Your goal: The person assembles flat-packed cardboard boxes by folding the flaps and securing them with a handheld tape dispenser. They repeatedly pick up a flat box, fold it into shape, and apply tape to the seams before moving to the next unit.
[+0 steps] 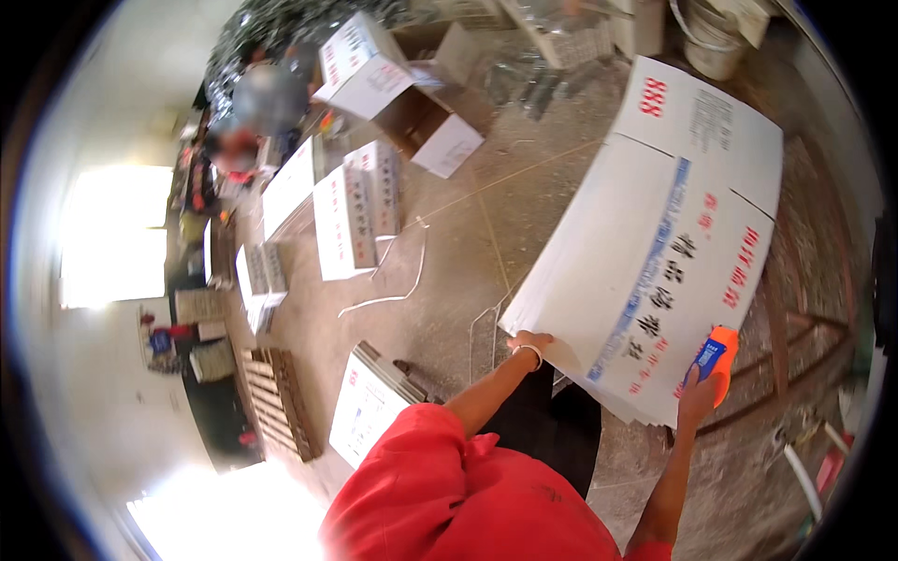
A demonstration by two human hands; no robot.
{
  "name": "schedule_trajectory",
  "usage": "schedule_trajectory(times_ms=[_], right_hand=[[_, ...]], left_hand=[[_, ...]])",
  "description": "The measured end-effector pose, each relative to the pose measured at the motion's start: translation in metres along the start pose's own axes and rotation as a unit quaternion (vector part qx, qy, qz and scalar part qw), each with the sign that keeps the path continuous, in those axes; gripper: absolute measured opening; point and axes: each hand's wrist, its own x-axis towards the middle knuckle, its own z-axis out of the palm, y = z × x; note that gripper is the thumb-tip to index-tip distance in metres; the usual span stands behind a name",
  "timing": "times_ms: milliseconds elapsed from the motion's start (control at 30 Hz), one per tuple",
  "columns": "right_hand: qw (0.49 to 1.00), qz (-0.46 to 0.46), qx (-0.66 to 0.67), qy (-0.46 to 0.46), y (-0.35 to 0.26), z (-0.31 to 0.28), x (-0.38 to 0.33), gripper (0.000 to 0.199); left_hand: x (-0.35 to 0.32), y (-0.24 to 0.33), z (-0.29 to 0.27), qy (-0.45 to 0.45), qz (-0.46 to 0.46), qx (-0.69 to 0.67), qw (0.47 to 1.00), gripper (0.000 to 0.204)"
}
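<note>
A stack of flat white cartons (608,252) with red, blue and black print lies in front of me, reaching from my legs to the right. My left hand (531,340), a pale bracelet at its wrist, is closed on the near-left edge of the top carton; its fingertips are partly hidden. In my right hand (698,397) is an orange hand-held tool (722,360) with a blue panel, held at the stack's near-right edge. My fingers wrap round the tool, and its exact kind does not show.
Opened white cartons (379,79) stand on the floor at the far left, near folded cartons (341,224). A white strap (398,297) lies loose on the floor. A wooden pallet (276,397) is at left. A bucket (708,47) stands far right. Another person (267,98), blurred, is beyond.
</note>
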Motion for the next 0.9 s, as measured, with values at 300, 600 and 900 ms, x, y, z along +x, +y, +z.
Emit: schedule_trajectory(times_ms=[300,600,900], right_hand=[[0.975,-0.004,0.219,-0.039,-0.038,0.01,-0.006,0.045],[0.888,-0.058,0.456,-0.002,-0.189,-0.15,-0.033,0.063],[0.984,-0.03,0.1,0.141,-0.226,-0.24,-0.092,0.044]], left_hand=[[-0.182,0.051,-0.181,0.017,0.281,-0.208,0.937,0.037],[-0.32,0.108,-0.244,0.209,0.597,-0.104,0.767,0.017],[-0.349,0.129,-0.256,-0.045,0.764,-0.018,0.644,0.04]])
